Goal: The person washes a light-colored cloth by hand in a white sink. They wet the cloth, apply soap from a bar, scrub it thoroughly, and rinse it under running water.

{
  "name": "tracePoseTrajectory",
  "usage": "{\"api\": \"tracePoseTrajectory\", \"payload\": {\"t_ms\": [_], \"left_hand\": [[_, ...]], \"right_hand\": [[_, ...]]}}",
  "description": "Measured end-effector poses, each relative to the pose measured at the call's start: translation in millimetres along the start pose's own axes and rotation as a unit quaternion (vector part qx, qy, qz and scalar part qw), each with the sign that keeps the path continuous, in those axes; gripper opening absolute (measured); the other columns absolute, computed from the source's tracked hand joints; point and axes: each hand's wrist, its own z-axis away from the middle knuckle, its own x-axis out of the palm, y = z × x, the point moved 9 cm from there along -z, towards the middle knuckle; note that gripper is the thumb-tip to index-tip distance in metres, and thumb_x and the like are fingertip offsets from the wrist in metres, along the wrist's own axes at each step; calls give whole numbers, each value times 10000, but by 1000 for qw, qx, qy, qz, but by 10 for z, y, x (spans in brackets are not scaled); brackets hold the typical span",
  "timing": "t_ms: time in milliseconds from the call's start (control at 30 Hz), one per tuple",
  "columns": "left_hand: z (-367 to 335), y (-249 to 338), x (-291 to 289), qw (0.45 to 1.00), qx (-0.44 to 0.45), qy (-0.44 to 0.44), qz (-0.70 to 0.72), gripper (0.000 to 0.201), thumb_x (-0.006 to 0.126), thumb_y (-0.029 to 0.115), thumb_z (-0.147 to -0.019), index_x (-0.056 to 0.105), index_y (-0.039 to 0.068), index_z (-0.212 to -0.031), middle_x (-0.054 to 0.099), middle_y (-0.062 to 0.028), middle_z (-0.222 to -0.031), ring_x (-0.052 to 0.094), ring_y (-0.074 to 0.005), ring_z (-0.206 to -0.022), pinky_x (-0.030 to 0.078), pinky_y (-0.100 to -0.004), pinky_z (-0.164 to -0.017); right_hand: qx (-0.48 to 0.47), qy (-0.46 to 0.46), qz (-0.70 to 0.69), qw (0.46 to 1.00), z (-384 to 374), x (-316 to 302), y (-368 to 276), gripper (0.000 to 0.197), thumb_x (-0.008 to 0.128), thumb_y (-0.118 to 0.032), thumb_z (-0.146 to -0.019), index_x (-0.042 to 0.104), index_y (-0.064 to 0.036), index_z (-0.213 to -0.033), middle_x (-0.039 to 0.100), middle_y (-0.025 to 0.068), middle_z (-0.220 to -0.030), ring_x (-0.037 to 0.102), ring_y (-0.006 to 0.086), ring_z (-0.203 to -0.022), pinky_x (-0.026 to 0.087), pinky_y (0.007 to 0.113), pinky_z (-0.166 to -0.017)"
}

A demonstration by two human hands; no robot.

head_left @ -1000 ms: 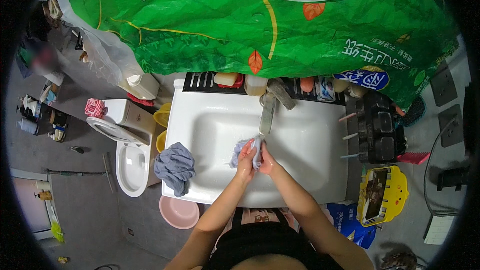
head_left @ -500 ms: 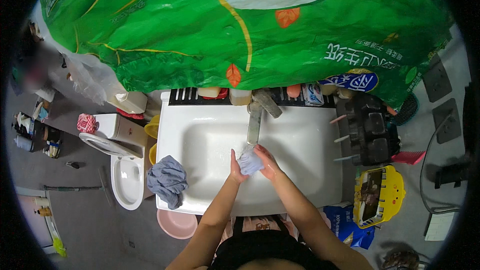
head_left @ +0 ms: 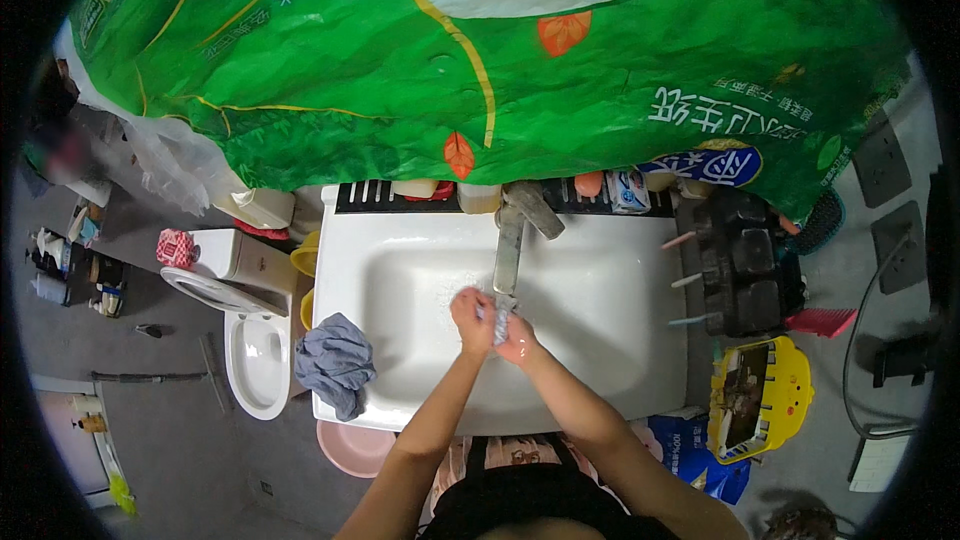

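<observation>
Over the white sink basin [head_left: 600, 280], a small pale bluish-white cloth [head_left: 502, 324] is bunched up between my two hands, directly below the tap [head_left: 509, 255]. My left hand [head_left: 473, 321] is closed around its left side, the fingers curled. On the other side my right hand [head_left: 517, 340] grips it from below, wet and shiny. Most of the cloth is hidden by the fingers. A crumpled grey-blue garment [head_left: 335, 362] hangs over the sink's left front corner, apart from both hands.
A large green plastic package [head_left: 330, 70] overhangs the sink's back. Black cup holders with toothbrushes [head_left: 742, 255] and a yellow basket [head_left: 790, 395] stand at right. A pink basin [head_left: 352, 452] sits below the left front edge, near the toilet [head_left: 258, 365].
Both hands have closed in, squeezing the cloth from a spread, loosely held bundle into a narrow bunch. My left hand now curls over it, and the right has shifted slightly down and left.
</observation>
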Motion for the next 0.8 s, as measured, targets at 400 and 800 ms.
{"api": "tracePoseTrajectory", "payload": {"t_ms": [400, 800], "left_hand": [[151, 694, 78, 988, 124, -71, 52, 104, 540, 122, -719, 537, 24, -755, 514, -143, -751, 503, -329, -709, 423, -381, -628], [375, -605, 307, 822, -399, -24, 406, 210, 493, 197, -811, 594, 62, -687, 475, 39, -602, 420, -69, -572, 338, -221, -519]], "right_hand": [[104, -189, -138, 967, -580, -582, 313, 308, 346, -290, -833, 545, -72, -920, 580, 77, -875, 554, 221, -854, 434, 353, -788], [-155, 206, 619, 742, 339, -91, -731, 334, 450, -315, -821, 551, -8, -904, 540, 207, -887, 526, 224, -877, 419, 318, -731]]}}
